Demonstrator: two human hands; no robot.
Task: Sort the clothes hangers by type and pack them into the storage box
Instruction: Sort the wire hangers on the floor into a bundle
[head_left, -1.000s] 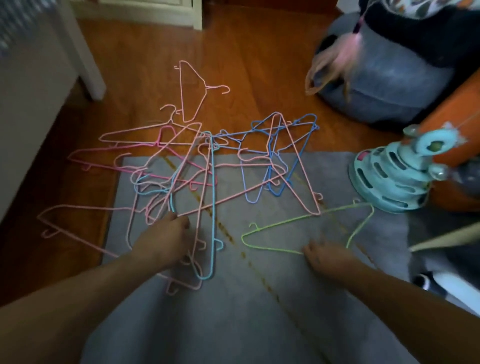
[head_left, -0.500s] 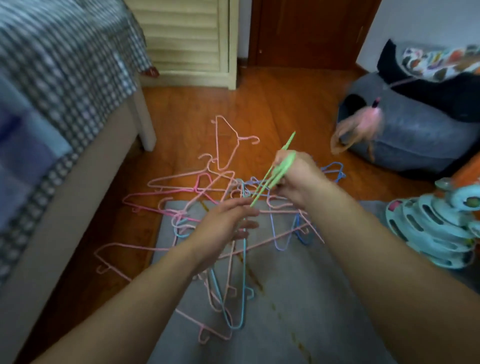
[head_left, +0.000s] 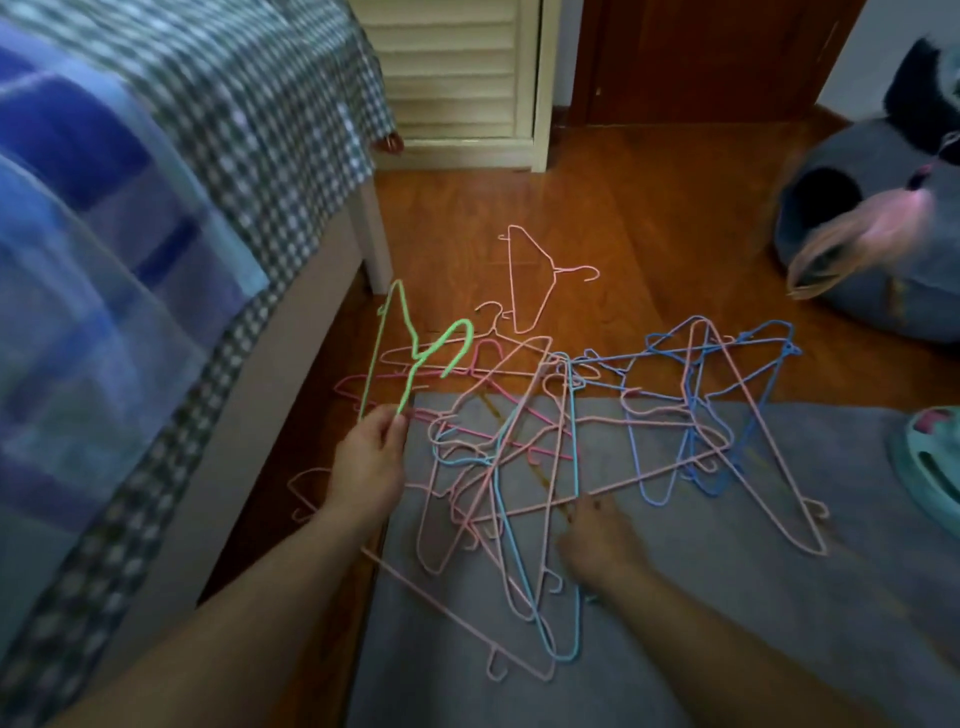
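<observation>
- Green wire, one piece: a single green hanger held upright off the floor, hook toward the right, its lower end pinched in the fingers of the left hand.
- Right hand lies low on the grey mat, fingertips at a long pink bar of the heap; cannot tell whether the fingers grip the wire or only touch it.
- Tangled heap of hangers straddles the far edge of the mat and the wooden floor. Wires overlap too much for an exact count.
- Pale pink hangers: at least six, most of the pile. One pink hanger lies alone on the floor beyond the heap, clear of the others.
- Darker pink hangers: about two, at the left of the heap, partly under the green one.
- Dark blue hangers: roughly three or four, bunched at the right side.
- Light blue hangers: about two, running through the middle toward the near edge.
- Containers: no storage box in sight. A grey domed pet bed with a round opening sits at the right; its inside is dark, contents not discernible.
- Bed with checked cover along the left; teal round toy at the right edge, cut off.
</observation>
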